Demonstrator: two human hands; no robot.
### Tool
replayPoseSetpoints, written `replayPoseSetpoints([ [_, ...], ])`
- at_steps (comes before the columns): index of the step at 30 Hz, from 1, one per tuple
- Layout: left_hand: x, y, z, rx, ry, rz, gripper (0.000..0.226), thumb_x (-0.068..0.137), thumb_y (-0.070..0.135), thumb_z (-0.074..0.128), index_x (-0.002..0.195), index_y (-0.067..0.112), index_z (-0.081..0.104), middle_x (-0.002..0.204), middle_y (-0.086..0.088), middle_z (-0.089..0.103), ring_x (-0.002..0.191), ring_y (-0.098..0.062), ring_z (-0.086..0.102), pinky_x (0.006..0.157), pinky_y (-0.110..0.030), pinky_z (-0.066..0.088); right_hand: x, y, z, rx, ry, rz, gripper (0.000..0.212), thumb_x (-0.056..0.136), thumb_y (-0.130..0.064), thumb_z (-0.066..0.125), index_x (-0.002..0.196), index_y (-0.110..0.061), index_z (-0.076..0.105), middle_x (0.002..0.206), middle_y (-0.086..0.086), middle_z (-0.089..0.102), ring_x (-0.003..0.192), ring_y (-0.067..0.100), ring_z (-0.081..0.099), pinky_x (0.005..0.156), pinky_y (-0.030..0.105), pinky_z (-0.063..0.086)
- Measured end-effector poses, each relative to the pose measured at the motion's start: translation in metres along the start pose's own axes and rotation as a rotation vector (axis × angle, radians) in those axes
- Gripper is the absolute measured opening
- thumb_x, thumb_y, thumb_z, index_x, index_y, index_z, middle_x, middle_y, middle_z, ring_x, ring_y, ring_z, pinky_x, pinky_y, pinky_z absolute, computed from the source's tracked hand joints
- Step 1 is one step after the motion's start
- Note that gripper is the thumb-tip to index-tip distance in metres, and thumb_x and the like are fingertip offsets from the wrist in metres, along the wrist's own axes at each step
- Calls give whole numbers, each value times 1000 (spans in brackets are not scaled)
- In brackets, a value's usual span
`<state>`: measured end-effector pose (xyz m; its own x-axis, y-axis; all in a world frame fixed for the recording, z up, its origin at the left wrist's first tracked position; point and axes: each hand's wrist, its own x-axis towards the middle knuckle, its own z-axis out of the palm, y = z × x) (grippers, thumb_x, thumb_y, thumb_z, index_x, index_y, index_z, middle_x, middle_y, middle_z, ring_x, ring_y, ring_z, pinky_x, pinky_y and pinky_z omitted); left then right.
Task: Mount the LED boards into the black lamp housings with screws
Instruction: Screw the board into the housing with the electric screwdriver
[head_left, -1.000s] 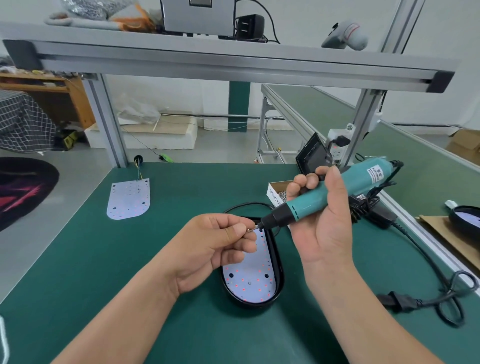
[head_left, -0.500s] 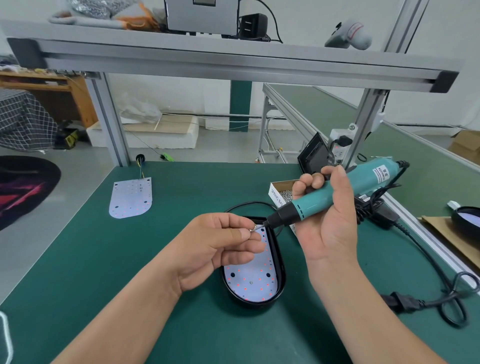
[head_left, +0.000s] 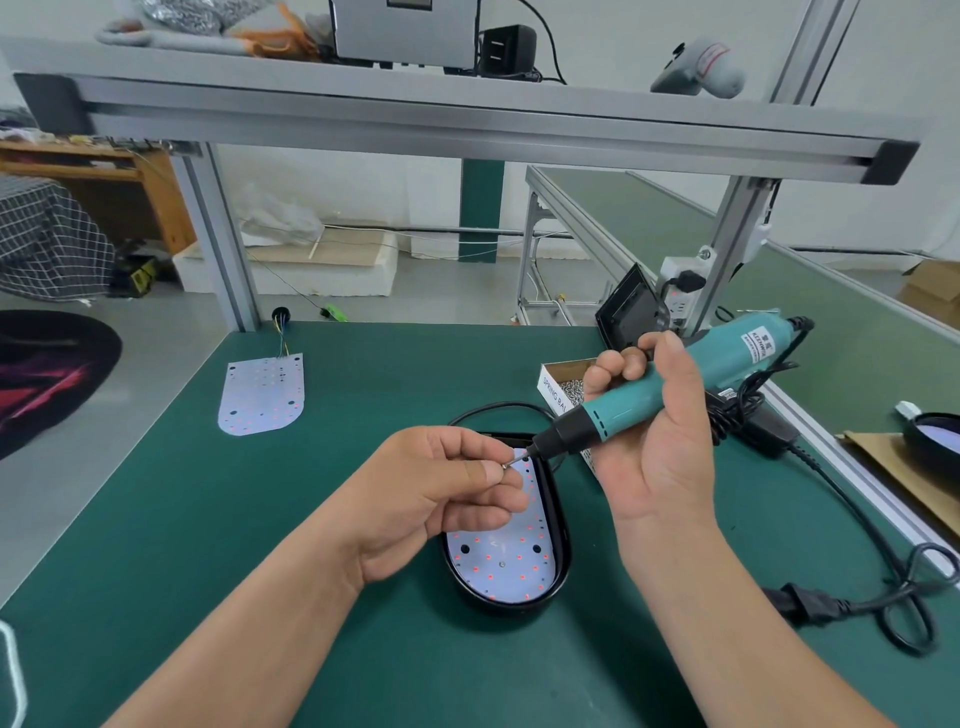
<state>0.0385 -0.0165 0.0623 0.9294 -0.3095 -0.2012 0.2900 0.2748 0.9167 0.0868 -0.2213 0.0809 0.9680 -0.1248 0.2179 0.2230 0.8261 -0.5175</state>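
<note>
— Black lamp housing (head_left: 565, 551): where is it lying?

— It is lying flat on the green surface (head_left: 208, 545), around the middle and somewhat toward the right edge, with its rounded end pointing at the near edge. The white LED board (head_left: 498, 561) is sitting inside it, red dots facing up.

— And what are the hands doing?

— The left hand (head_left: 436, 504) is hovering over the housing's far half. Its fingers (head_left: 485, 472) are pinching a small screw (head_left: 506, 464) between thumb and forefinger, the others curling underneath. The right hand (head_left: 657, 462) is gripping a teal electric screwdriver (head_left: 675, 387), fingers (head_left: 618, 364) wrapping round the barrel, and is holding it slanted with the bit pointing down and to the left. The bit's tip is meeting the screw just above the board.

— What is lying round about?

— An open cardboard box (head_left: 556, 387) of small silvery parts is standing just beyond the housing, partly behind the right hand. A thin black cable (head_left: 488, 408) is looping out past the housing's far end. The screwdriver's black cord (head_left: 852, 514) is trailing along the right edge and coiling toward the near-right corner. A spare LED board (head_left: 262, 395) with coloured wires is lying well apart, toward the far-left corner.
</note>
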Motion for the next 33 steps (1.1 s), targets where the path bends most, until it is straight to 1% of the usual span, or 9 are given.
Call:
replayPoseSetpoints([
  [4, 1, -3, 2, 108, 48, 46, 12, 98, -4, 69, 110, -3, 70, 100, -24, 78, 87, -30, 80, 68, -29, 64, 1, 0, 1, -71, -16, 16, 12, 100, -22, 68, 94, -13, 63, 75, 1, 51, 72, 17, 60, 71, 30, 55],
  [8, 1, -5, 3, 196, 64, 72, 10, 98, -2, 70, 108, -1, 71, 98, -22, 79, 89, -33, 80, 68, -28, 63, -2, 5, 2, -118, -26, 2, 16, 102, -26, 67, 96, -12, 62, 74, 1, 50, 72, 17, 59, 71, 30, 55],
  [15, -1, -4, 4, 151, 54, 73, 10, 100, -3, 68, 109, -2, 71, 102, -22, 79, 94, -34, 80, 71, -29, 63, 2, -3, -1, 1, -2, -26, 17, 101, -26, 69, 95, -12, 61, 77, 1, 49, 74, 17, 56, 71, 28, 53],
  [23, -1, -4, 4, 158, 40, 70, 11, 100, -3, 67, 110, -2, 71, 101, -21, 79, 94, -34, 80, 71, -29, 64, 0, 2, -1, -2, 2, 2, 16, 100, -26, 70, 93, -13, 65, 76, 1, 50, 73, 17, 58, 72, 28, 54],
  [28, 0, -4, 4, 158, 49, 70, 10, 100, -3, 68, 109, -1, 71, 101, -21, 79, 94, -34, 80, 71, -29, 63, 0, 2, -1, -19, -22, -3, 16, 101, -27, 69, 95, -13, 63, 77, 1, 49, 74, 17, 57, 72, 28, 53],
  [33, -1, -5, 4, 154, 45, 72, 10, 100, -4, 68, 109, -1, 71, 101, -21, 79, 95, -34, 80, 71, -29, 64, 1, 1, -1, 1, 1, -18, 17, 100, -27, 70, 94, -13, 63, 76, 1, 49, 74, 17, 57, 72, 28, 53],
])
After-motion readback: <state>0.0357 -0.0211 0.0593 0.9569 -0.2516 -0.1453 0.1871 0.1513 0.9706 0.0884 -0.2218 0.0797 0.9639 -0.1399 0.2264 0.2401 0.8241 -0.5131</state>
